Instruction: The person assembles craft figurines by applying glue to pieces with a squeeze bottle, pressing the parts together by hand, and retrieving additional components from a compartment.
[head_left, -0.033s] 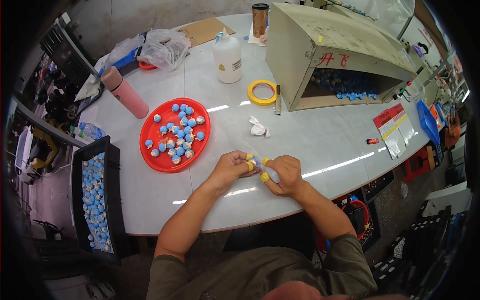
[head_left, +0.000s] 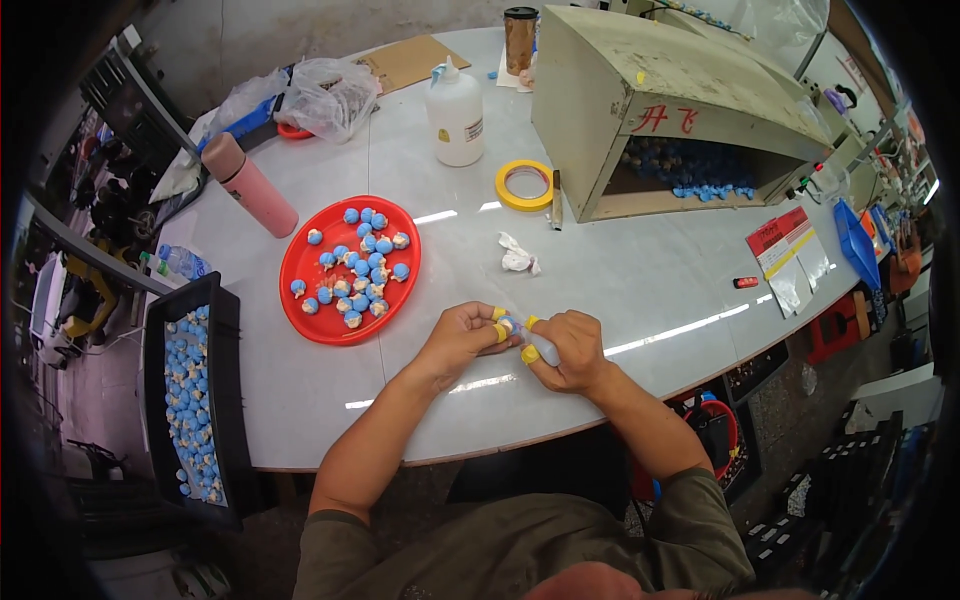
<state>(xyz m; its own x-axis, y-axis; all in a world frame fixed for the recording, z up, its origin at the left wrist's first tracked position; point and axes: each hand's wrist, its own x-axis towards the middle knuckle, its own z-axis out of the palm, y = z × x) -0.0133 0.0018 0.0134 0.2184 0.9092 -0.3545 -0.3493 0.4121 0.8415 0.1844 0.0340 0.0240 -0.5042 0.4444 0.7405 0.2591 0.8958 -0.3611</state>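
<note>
Close to the table's front edge, my left hand [head_left: 470, 335] pinches a small blue-and-cream ball-like piece [head_left: 512, 325], mostly hidden by the fingers. My right hand [head_left: 572, 352] is closed round a small translucent squeeze bottle [head_left: 545, 347], whose tip end points at the piece. Whether the tip touches it I cannot tell. Yellow bands wrap the thumbs and fingertips of both hands. Left of my hands, a round red plate [head_left: 318, 327] bears many similar blue balls [head_left: 377, 260] with cream-coloured bits.
A black tray [head_left: 230, 400] of blue balls stands at the left edge, beside a pink flask [head_left: 250, 187]. Beyond my hands lie crumpled tissue [head_left: 517, 255], yellow tape [head_left: 523, 205], a marker [head_left: 557, 200] and a white bottle [head_left: 455, 120]. An open-fronted box [head_left: 570, 110] stands far right.
</note>
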